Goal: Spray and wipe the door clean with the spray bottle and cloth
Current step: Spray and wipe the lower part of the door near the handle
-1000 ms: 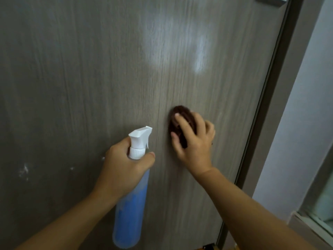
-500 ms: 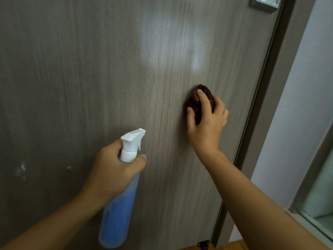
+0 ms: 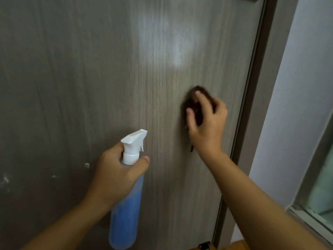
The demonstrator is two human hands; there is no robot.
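While left fingers [image 3: 144, 160] clamp it, spray bottle [image 3: 126, 213] stands upright, nozzle facing door [image 3: 90, 78].

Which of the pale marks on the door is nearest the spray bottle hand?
The small round spot, just left of the left hand; the other marks sit farther left.

The cloth [image 3: 197, 103] lies flat against the door [image 3: 90, 78], under the right hand [image 3: 207, 121]. At about seven o'clock from it, well apart, the spray bottle [image 3: 128, 199] stands before the door in the left hand [image 3: 115, 175]. The door frame [image 3: 255, 98] runs at three o'clock of the cloth.
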